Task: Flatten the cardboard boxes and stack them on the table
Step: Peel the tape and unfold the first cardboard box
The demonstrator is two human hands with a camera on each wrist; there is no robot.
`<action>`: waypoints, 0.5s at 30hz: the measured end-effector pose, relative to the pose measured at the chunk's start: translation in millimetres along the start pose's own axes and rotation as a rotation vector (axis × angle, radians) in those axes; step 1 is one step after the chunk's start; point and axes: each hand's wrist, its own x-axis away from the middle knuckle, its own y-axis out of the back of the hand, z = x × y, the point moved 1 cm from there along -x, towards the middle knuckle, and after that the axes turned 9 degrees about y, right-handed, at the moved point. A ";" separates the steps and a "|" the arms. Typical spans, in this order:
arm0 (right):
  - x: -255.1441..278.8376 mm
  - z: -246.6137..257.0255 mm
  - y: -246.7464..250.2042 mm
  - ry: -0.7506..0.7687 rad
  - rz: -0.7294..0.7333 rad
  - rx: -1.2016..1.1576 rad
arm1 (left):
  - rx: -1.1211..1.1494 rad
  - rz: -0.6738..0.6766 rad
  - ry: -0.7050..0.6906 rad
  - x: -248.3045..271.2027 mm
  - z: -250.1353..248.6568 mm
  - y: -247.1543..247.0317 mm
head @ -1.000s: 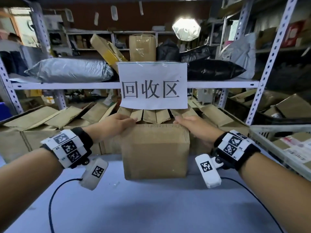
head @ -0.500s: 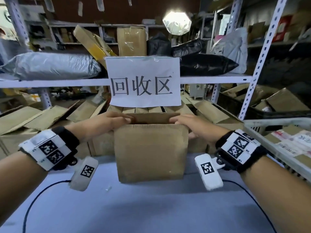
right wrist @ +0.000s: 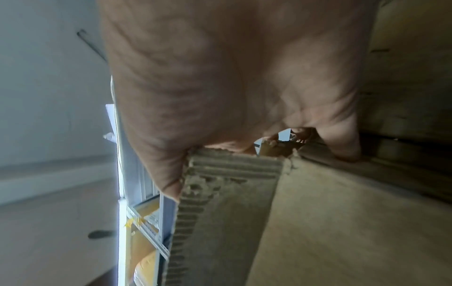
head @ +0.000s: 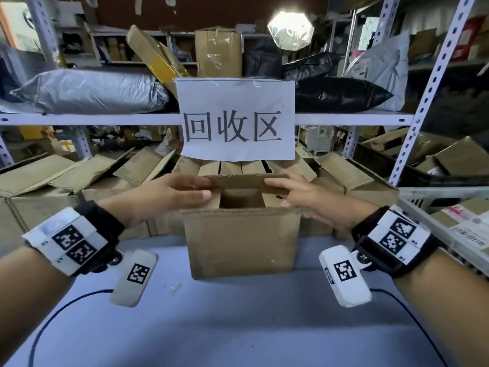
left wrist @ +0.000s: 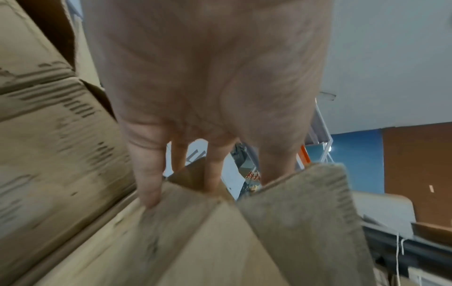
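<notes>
While opening the cardboard box (head: 242, 239) on the desk (head: 238, 327):
Left hand (head: 169, 197), right hand (head: 307, 200) pinching top flaps; spread outward evenly, then collapse.

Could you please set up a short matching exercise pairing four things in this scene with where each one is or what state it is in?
Things:
1. cardboard box
2. paper sign
3. silver mailer bag
4. black mailer bag

Places or states:
A. hangs from the front edge of the shelf
B. lies on the shelf, right of the sign
C. stands on the table with its top flaps parted
D. lies on the shelf, left of the sign

Pairs: 1-C, 2-A, 3-D, 4-B
</notes>
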 end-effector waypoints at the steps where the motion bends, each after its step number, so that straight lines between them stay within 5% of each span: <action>1: 1.3 0.0 -3.5 0.017 -0.006 0.056 | -0.062 -0.037 0.019 1.1 2.2 -2.5; 4: 4.8 -3.3 -14.3 0.080 -0.116 0.217 | -0.293 -0.138 0.096 2.8 2.2 -10.5; 8: 11.9 -6.1 -24.9 0.144 -0.247 0.335 | -0.280 -0.129 0.071 8.3 -4.4 -17.8; 15: 2.0 10.7 -7.8 0.061 0.053 0.518 | -0.366 -0.055 0.076 14.6 -20.4 -17.8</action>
